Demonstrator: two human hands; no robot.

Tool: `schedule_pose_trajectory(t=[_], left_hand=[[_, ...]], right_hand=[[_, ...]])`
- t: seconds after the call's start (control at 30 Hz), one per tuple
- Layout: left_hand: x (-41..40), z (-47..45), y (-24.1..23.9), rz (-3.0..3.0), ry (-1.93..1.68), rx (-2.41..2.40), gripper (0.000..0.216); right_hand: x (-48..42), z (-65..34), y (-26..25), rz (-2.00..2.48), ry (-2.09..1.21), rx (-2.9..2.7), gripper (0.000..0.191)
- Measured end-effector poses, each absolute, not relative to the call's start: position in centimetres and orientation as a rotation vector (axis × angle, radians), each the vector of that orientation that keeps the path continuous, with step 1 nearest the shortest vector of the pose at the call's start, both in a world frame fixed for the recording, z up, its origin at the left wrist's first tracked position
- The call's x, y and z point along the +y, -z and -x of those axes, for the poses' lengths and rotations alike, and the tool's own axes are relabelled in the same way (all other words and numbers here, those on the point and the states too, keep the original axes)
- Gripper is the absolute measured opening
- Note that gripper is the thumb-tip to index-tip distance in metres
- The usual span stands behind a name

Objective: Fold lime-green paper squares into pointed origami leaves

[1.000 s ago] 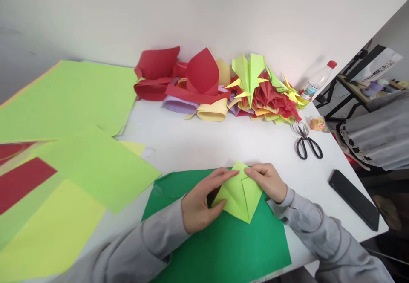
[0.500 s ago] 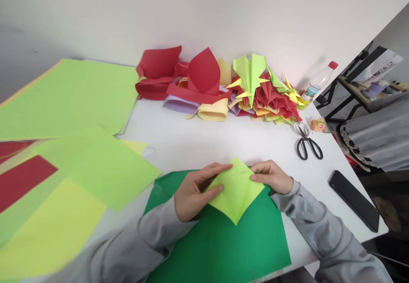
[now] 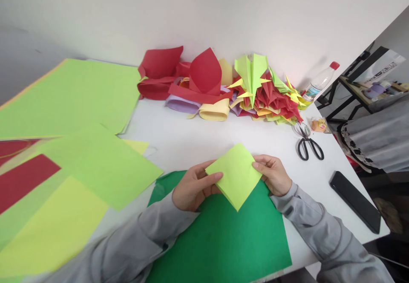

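Note:
A folded light-green paper square (image 3: 235, 174) is lifted above a dark green sheet (image 3: 223, 236) at the table's near edge. My left hand (image 3: 191, 187) pinches its left corner, fingers closed on the paper. Its right corner is gripped by my right hand (image 3: 274, 175), thumb on top. The plain side of the folded piece faces me, one point hanging down.
Large light-green, yellow and red sheets (image 3: 67, 146) lie at the left. A heap of folded red, yellow and green paper (image 3: 230, 87) sits by the wall. Scissors (image 3: 307, 140), a small snack packet (image 3: 319, 125), a plastic bottle (image 3: 319, 82) and a black phone (image 3: 355, 200) are at the right.
The folded green piece has been raised off the dark green sheet and turned over, its creased flaps now hidden. Both hands moved up with it.

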State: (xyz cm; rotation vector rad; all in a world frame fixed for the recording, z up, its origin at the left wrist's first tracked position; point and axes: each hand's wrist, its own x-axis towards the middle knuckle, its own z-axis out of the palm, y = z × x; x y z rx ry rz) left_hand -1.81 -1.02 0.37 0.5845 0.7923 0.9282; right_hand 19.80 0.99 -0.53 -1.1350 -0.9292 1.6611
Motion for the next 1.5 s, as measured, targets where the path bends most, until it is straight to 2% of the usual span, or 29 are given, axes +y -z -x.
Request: schedule_pose_trajectory(t=[0.13, 0.2, 0.27, 0.33, 0.43, 0.5, 0.6, 0.7, 0.8, 0.97, 1.17, 1.27, 1.4, 1.5], left_hand=[[-1.3, 1.8, 0.2, -0.621, -0.809, 0.715, 0.039], [-1.3, 1.9, 0.6, -0.621, -0.789, 0.7, 0.036], [-1.2, 1.8, 1.1, -0.614, -0.779, 0.699, 0.037], [-1.3, 1.7, 1.4, -0.621, -0.776, 0.702, 0.045], [-1.3, 1.5, 1.8, -0.745, -0.802, 0.728, 0.067], [-1.3, 1.7, 2.0, -0.982, -0.877, 0.793, 0.074], [-1.1, 2.4, 2.3, -1.597, -1.067, 0.945, 0.065], [-0.6, 3.1, 2.5, -2.155, -1.115, 0.907, 0.052], [-0.3, 3.5, 2.8, -2.41, -1.014, 0.851, 0.044], [-0.3, 3.6, 2.4, -2.669, -0.869, 0.985, 0.037], [-0.5, 3.6, 2.4, -2.635, -0.905, 1.023, 0.027], [-0.3, 4.0, 2.4, -2.639, -0.911, 1.029, 0.021], [0.3, 4.7, 1.7, -2.807, -0.872, 0.99, 0.025], [0.5, 4.8, 1.1, -2.866, -1.048, 0.987, 0.028]], right_hand=[[1.0, -20.0, 1.1, 1.142, -1.504, -1.151, 0.048], [0.8, -20.1, 0.9, 1.175, -1.237, -1.426, 0.052], [0.4, -20.1, 0.5, 1.191, -0.815, -1.781, 0.044], [-0.1, -19.9, -0.1, 1.14, -0.409, -2.148, 0.038], [-0.7, -19.4, -0.4, 1.031, -0.111, -2.583, 0.042], [-1.0, -19.2, -0.1, 1.029, -0.084, -2.756, 0.054], [-1.0, -19.3, 0.5, 1.064, -0.139, -2.879, 0.074], [-1.0, -19.5, 0.7, 1.063, -0.172, -2.908, 0.08], [-0.9, -19.7, 0.6, 1.064, -0.213, -2.919, 0.083], [-0.1, -20.2, 0.3, 1.055, -0.253, -2.901, 0.083], [0.9, -20.9, 0.4, 0.999, -0.333, -2.869, 0.102], [1.0, -21.1, 0.4, 1.005, -0.364, -2.856, 0.101], [1.1, -21.2, 0.5, 1.002, -0.396, -2.849, 0.099], [1.2, -21.2, 0.5, 0.984, -0.413, -2.841, 0.097]])
